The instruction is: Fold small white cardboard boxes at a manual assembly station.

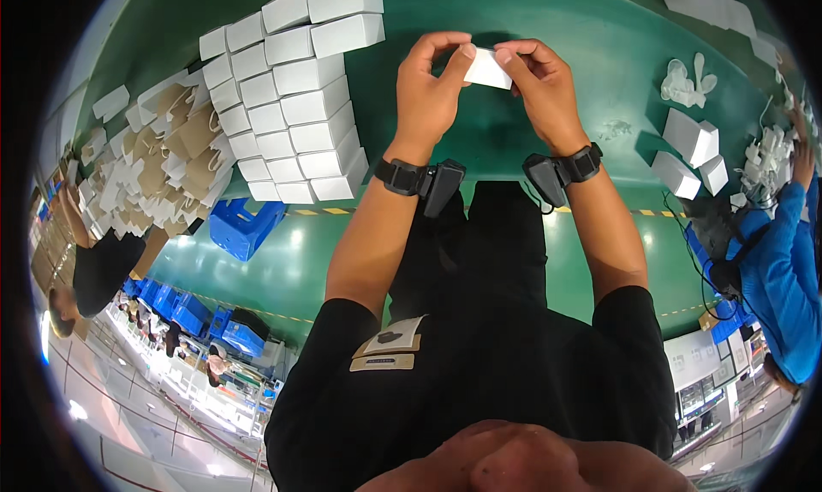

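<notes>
Over the green table, both hands hold a small white box [489, 69], with one pale face showing between them; its depth is hidden. My left hand [431, 89] pinches its left side with thumb and forefinger. At the opposite side, the thumb and fingers of my right hand [545, 89] close on it. Each wrist wears a black strap with a dark device. Just left of my left hand stands a stack of white boxes [306, 108], laid in neat rows.
Flat white and brown carton pieces [163, 154] pile up at far left. White boxes [685, 137] and clear plastic pieces [687, 83] lie at right, near coiled white cables [768, 162]. A blue stool [246, 226] stands beyond the table edge. People work at both sides.
</notes>
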Motion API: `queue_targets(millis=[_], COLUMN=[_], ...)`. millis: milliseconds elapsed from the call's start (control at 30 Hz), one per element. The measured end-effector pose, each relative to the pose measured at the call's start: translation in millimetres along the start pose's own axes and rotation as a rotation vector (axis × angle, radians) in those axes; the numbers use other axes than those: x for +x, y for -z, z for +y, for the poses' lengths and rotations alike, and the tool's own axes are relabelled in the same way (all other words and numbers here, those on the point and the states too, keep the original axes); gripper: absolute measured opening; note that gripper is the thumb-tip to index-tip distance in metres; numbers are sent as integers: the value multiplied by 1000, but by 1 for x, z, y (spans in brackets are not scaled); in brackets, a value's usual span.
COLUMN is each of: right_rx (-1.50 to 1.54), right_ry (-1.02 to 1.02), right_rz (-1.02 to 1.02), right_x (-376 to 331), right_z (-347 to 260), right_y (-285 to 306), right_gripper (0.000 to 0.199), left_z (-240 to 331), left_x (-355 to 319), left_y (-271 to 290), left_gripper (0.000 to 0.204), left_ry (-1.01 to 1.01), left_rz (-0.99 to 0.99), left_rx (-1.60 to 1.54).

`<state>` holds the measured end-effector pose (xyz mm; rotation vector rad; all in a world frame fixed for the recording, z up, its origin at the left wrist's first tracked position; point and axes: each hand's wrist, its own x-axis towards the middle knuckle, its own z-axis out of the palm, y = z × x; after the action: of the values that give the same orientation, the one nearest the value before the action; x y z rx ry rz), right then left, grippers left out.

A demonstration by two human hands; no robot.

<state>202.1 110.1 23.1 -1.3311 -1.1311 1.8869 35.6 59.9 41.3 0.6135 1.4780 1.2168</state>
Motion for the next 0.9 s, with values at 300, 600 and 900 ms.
queue_targets(millis=[300, 600, 900], right_rx=[272, 114, -33], right_ry=[-37, 137, 111], right_rz=[3, -118, -112], right_x=[-18, 4, 22], right_z=[13, 31, 23], right_y=[-26, -113, -134], right_gripper=[30, 36, 35], left_z=[-36, -33, -34], left_x=[-44, -79, -55], left_y=[4, 38, 53], left_gripper=[38, 53, 49], left_ry=[-163, 31, 9], left_rz=[57, 446, 343], left_rx=[-130, -547, -724])
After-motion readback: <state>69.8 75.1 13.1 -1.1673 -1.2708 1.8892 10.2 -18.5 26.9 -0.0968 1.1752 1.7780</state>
